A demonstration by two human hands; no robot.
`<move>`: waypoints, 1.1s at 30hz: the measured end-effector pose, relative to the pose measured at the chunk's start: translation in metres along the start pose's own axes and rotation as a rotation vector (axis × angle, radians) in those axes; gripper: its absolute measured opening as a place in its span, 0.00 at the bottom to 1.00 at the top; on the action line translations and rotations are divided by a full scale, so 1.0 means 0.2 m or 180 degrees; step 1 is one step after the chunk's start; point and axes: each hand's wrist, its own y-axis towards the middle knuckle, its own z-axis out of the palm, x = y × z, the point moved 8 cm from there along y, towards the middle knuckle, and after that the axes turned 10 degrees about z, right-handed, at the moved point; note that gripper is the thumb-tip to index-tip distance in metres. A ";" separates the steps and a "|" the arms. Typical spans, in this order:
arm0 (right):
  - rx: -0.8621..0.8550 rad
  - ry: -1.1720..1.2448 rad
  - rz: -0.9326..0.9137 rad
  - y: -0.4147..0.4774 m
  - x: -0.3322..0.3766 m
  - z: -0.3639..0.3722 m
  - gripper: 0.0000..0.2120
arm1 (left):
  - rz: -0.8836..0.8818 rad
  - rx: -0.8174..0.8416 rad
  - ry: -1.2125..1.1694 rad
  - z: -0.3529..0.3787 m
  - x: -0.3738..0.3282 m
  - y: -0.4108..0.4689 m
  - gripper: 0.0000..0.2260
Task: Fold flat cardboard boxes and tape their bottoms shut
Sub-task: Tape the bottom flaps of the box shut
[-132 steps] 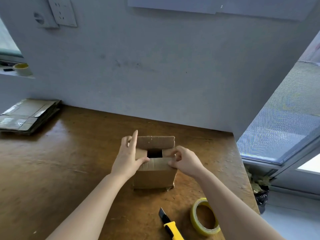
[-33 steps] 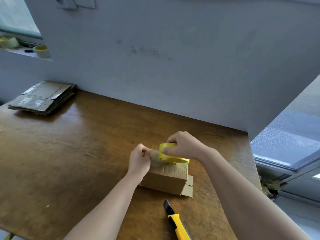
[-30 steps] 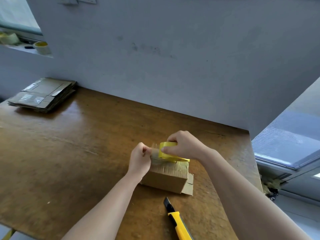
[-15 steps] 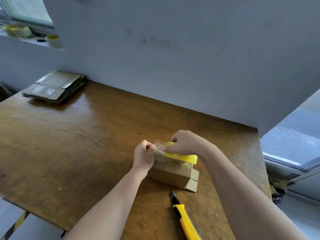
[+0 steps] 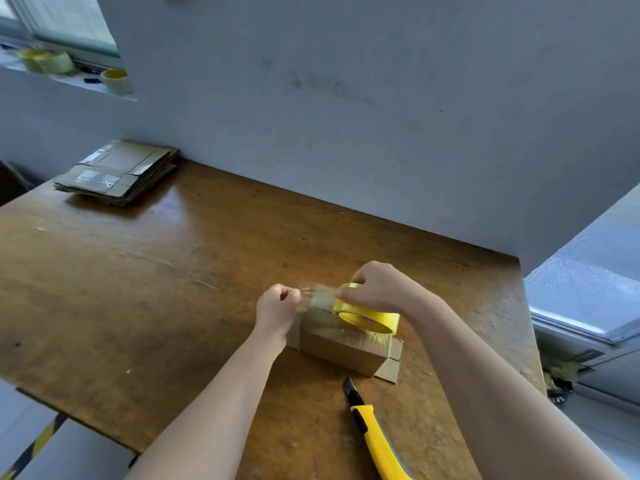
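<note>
Two hands: left [image 5: 277, 308] pinches tape [image 5: 320, 297], right [image 5: 379, 289] grips roll [image 5: 369, 316].

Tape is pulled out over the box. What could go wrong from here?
The tape strip, stretched in the air between the left hand and the tape roll in the right hand, could twist or land crooked.
Neither hand holds the box; it may slide.
The utility knife lies beside the right forearm and could get knocked.
</note>
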 end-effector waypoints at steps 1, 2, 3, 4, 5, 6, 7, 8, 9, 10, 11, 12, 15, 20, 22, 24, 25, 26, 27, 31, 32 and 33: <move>-0.0109 -0.0036 -0.0038 0.00 0.01 0.00 0.27 | -0.0057 -0.0025 0.0028 -0.02 0.01 0.01 0.08; -0.0223 -0.0110 -0.0062 -0.01 0.02 0.00 0.29 | -0.0108 -0.0029 0.0007 -0.03 0.03 0.02 0.07; -0.0336 -0.0215 -0.0077 -0.01 0.03 0.01 0.31 | -0.0162 -0.0009 -0.0049 -0.03 0.03 0.03 0.07; -0.0446 -0.0325 -0.0087 -0.01 0.04 0.01 0.31 | -0.0221 0.0029 -0.0064 -0.03 0.04 0.04 0.07; -0.0539 -0.0420 -0.0091 -0.02 0.06 0.01 0.31 | -0.0266 0.0070 -0.0017 -0.02 0.05 0.05 0.08; -0.0610 -0.0498 -0.0095 -0.02 0.07 0.02 0.30 | -0.0302 0.0103 0.0056 -0.02 0.05 0.05 0.08; -0.0656 -0.0563 -0.0094 -0.02 0.09 0.02 0.28 | -0.0336 0.0125 0.0110 -0.01 0.06 0.06 0.07; -0.0674 -0.0616 -0.0092 -0.02 0.10 0.03 0.27 | -0.0369 0.0151 0.0140 -0.01 0.07 0.06 0.07; -0.0670 -0.0658 -0.0084 -0.01 0.11 0.04 0.26 | -0.0391 0.0181 0.0154 -0.01 0.08 0.07 0.07; -0.0661 -0.0691 -0.0071 -0.01 0.13 0.05 0.25 | -0.0420 0.0215 0.0168 0.00 0.09 0.07 0.08; -0.0656 -0.0717 -0.0055 0.00 0.14 0.05 0.24 | -0.0458 0.0255 0.0183 0.00 0.09 0.07 0.08; -0.0656 -0.0733 -0.0042 0.01 0.14 0.05 0.23 | -0.0499 0.0294 0.0204 0.01 0.10 0.08 0.08; -0.0674 -0.0734 -0.0031 0.03 0.15 0.06 0.22 | -0.0567 0.0423 0.0276 0.02 0.12 0.08 0.07; -0.0636 -0.0678 -0.0038 0.05 0.14 0.07 0.21 | -0.0627 0.0604 0.0318 0.05 0.13 0.07 0.09; -0.0582 -0.0649 -0.0032 0.05 0.13 0.08 0.20 | -0.0675 0.0701 0.0301 0.07 0.13 0.06 0.12; -0.0550 -0.0642 -0.0030 0.06 0.12 0.08 0.19 | -0.0768 0.0796 0.0231 0.10 0.15 0.05 0.18; -0.0544 -0.0636 -0.0033 0.06 0.12 0.08 0.19 | -0.0821 0.0846 0.0212 0.11 0.16 0.05 0.20; -0.0544 -0.0625 -0.0036 0.06 0.12 0.09 0.19 | -0.0865 0.0899 0.0213 0.11 0.16 0.04 0.17; -0.0550 -0.0610 -0.0043 0.06 0.12 0.09 0.20 | -0.0918 0.0953 0.0210 0.12 0.17 0.03 0.12; -0.0545 -0.0546 -0.0083 0.06 0.12 0.08 0.20 | -0.1060 0.1049 0.0259 0.12 0.18 0.01 0.10; -0.0527 -0.0535 -0.0079 0.06 0.12 0.08 0.20 | -0.0992 0.0993 0.0338 0.10 0.17 0.02 0.11; -0.0512 -0.0521 -0.0071 0.06 0.12 0.08 0.19 | -0.0852 0.0883 0.0537 0.08 0.18 0.03 0.15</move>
